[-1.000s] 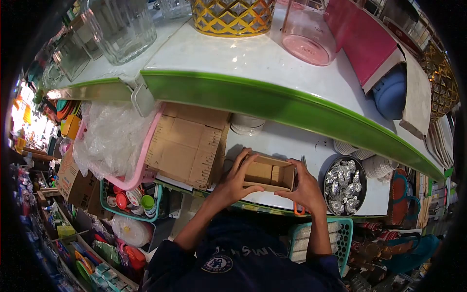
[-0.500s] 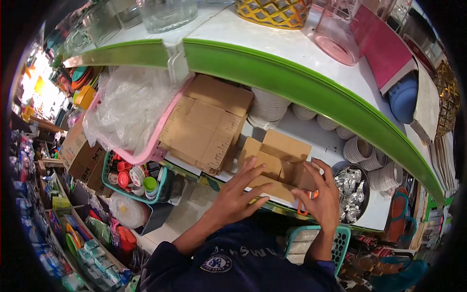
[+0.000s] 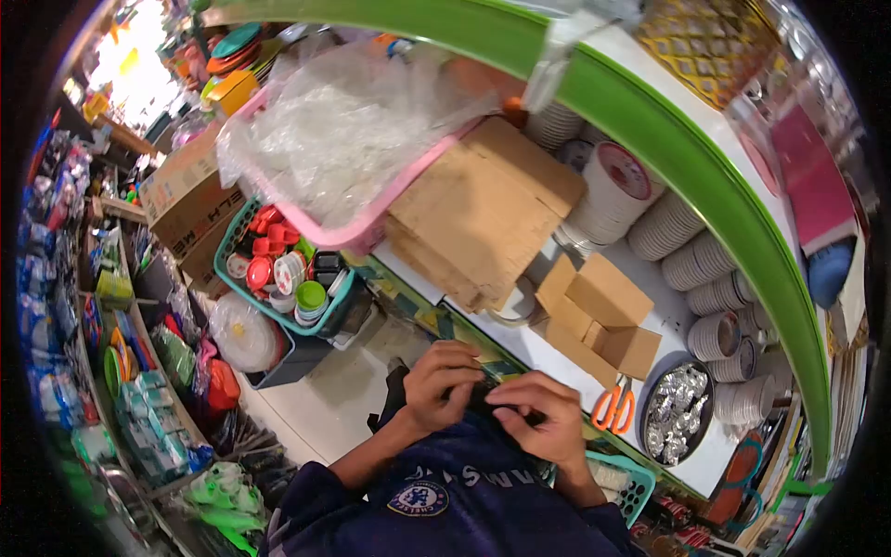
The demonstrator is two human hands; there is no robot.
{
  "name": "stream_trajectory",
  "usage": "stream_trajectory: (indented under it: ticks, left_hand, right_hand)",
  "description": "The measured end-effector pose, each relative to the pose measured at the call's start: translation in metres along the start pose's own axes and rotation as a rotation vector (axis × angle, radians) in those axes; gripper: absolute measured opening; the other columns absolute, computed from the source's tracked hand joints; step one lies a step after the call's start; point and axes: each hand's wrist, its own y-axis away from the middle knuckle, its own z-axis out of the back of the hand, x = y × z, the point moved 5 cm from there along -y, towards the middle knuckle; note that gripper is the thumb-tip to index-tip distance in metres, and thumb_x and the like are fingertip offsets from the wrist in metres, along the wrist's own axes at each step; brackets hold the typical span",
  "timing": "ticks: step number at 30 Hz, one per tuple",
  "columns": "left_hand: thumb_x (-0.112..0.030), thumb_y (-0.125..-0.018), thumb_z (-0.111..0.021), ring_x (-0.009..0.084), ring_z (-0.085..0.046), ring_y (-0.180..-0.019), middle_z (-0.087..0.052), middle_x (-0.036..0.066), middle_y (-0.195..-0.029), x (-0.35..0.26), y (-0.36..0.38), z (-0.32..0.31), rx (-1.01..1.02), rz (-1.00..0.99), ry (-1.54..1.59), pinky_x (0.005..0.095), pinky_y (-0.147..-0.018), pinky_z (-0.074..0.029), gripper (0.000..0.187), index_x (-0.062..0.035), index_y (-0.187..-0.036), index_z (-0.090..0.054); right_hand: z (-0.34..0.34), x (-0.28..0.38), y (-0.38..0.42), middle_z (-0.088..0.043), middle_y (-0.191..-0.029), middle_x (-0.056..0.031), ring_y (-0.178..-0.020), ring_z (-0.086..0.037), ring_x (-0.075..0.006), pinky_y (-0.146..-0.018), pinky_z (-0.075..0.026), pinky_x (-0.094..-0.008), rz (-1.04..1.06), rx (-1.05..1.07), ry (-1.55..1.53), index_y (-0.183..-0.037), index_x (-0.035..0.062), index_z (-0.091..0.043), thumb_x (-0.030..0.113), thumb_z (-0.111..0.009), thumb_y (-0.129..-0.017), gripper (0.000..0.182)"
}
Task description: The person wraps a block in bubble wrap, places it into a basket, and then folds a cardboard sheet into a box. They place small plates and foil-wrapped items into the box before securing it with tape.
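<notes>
An open cardboard box stands on the white shelf with its flaps up. Orange-handled scissors lie at its near side, blades hidden. Both hands are off the box, in front of my chest near the shelf edge. My left hand has its fingers curled together; whether something small is between them is hidden. Close beside it, my right hand is curled too, thumb near the fingers, and its contents are too small to make out. Right of the scissors sits a dark round pan of foil-wrapped pieces.
Flattened cardboard is stacked behind the box. Left of it stands a pink basket with clear plastic bags. Stacked cups line the shelf's back under a green-edged upper shelf. A teal basket holds small containers.
Both hands have left the box and drawn back toward my body, their fingers now curled. The scissors show more fully. The view has shifted, moving the shelf things rightward and down.
</notes>
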Motion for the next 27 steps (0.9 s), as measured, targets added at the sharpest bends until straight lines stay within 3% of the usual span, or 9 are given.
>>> stream_trajectory:
  ticks: [1,3,4,5,7,13,19,23,27]
  left_hand:
    - [0.000,-0.082,-0.064,0.0304,-0.067,-0.087,-0.066,0.015,-0.091,0.005,0.008,0.009,-0.017,0.004,-0.016,0.0414,-0.077,-0.053,0.007,-0.0009,-0.089,-0.067]
    - [-0.007,-0.095,-0.053,0.0268,-0.065,-0.083,-0.066,0.015,-0.090,0.031,0.032,0.040,-0.213,0.313,-0.002,0.0375,-0.074,-0.053,0.014,-0.0003,-0.091,-0.064]
    - [-0.014,-0.102,-0.044,0.0225,-0.063,-0.079,-0.064,0.012,-0.087,0.054,0.049,0.055,-0.281,0.474,0.061,0.0347,-0.072,-0.052,0.022,-0.0008,-0.099,-0.061]
    - [-0.014,-0.102,-0.044,0.0225,-0.063,-0.079,-0.064,0.012,-0.087,0.068,0.059,0.070,-0.295,0.476,0.053,0.0347,-0.072,-0.052,0.022,-0.0008,-0.099,-0.061]
    - [-0.016,-0.103,-0.044,0.0177,-0.062,-0.078,-0.062,0.008,-0.086,0.108,0.087,0.106,-0.614,0.787,0.357,0.0327,-0.070,-0.052,0.021,-0.0018,-0.106,-0.059]
    - [-0.016,-0.102,-0.050,0.0146,-0.061,-0.081,-0.061,0.006,-0.090,0.177,0.145,0.210,-0.618,1.037,0.047,0.0298,-0.073,-0.053,0.019,-0.0034,-0.113,-0.058]
    - [-0.013,-0.098,-0.055,0.0152,-0.061,-0.087,-0.063,0.006,-0.098,0.231,0.158,0.296,-0.572,1.062,-0.234,0.0293,-0.077,-0.049,0.019,-0.0018,-0.113,-0.060]
    - [-0.008,-0.095,-0.056,0.0251,-0.060,-0.098,-0.057,0.015,-0.109,0.260,0.147,0.343,-0.471,0.927,-0.478,0.0354,-0.084,-0.049,0.027,-0.0015,-0.121,-0.058]
    - [-0.005,-0.089,-0.059,0.0367,-0.049,-0.116,-0.045,0.023,-0.123,0.281,0.131,0.371,-0.438,0.875,-0.672,0.0399,-0.095,-0.045,0.040,-0.0018,-0.128,-0.052]
  right_hand:
    - [-0.012,-0.005,-0.006,-0.070,-0.094,-0.0081,-0.062,-0.055,-0.0090,-0.055,-0.044,-0.0219,0.004,0.023,-0.005,-0.093,0.0053,-0.074,-0.001,-0.074,-0.075,0.019]
    - [-0.043,-0.025,-0.016,-0.068,-0.096,-0.0051,-0.065,-0.060,-0.0129,-0.055,-0.046,-0.0253,-0.043,0.186,0.007,-0.101,0.0101,-0.073,0.007,-0.073,-0.082,0.019]
    - [-0.059,-0.034,-0.022,-0.067,-0.093,-0.0069,-0.059,-0.056,-0.0148,-0.055,-0.045,-0.0273,-0.050,0.221,-0.010,-0.103,0.0089,-0.070,0.009,-0.071,-0.085,0.018]
    - [-0.073,-0.044,-0.027,-0.067,-0.093,-0.0069,-0.059,-0.056,-0.0148,-0.055,-0.045,-0.0273,-0.048,0.237,-0.013,-0.103,0.0089,-0.070,0.009,-0.071,-0.085,0.018]
    - [-0.104,-0.070,-0.035,-0.068,-0.095,-0.0062,-0.063,-0.056,-0.0102,-0.058,-0.044,-0.0246,-0.180,0.327,-0.044,-0.102,0.0068,-0.071,0.002,-0.070,-0.084,0.019]
    - [-0.201,-0.125,-0.063,-0.068,-0.096,-0.0053,-0.074,-0.060,-0.0090,-0.066,-0.048,-0.0244,-0.252,0.436,-0.094,-0.117,0.0069,-0.064,0.006,-0.065,-0.090,0.027]
    - [-0.288,-0.163,-0.108,-0.067,-0.106,-0.0093,-0.085,-0.064,-0.0180,-0.073,-0.052,-0.0304,-0.311,0.471,-0.057,-0.122,0.0086,-0.061,0.015,-0.066,-0.090,0.032]
    - [-0.344,-0.203,-0.141,-0.066,-0.109,-0.0104,-0.090,-0.066,-0.0170,-0.075,-0.053,-0.0301,-0.249,0.443,-0.009,-0.120,0.0060,-0.062,0.012,-0.067,-0.090,0.031]
    - [-0.396,-0.234,-0.173,-0.065,-0.111,-0.0127,-0.092,-0.068,-0.0232,-0.076,-0.055,-0.0330,-0.274,0.449,0.057,-0.119,0.0047,-0.063,0.011,-0.067,-0.088,0.032]
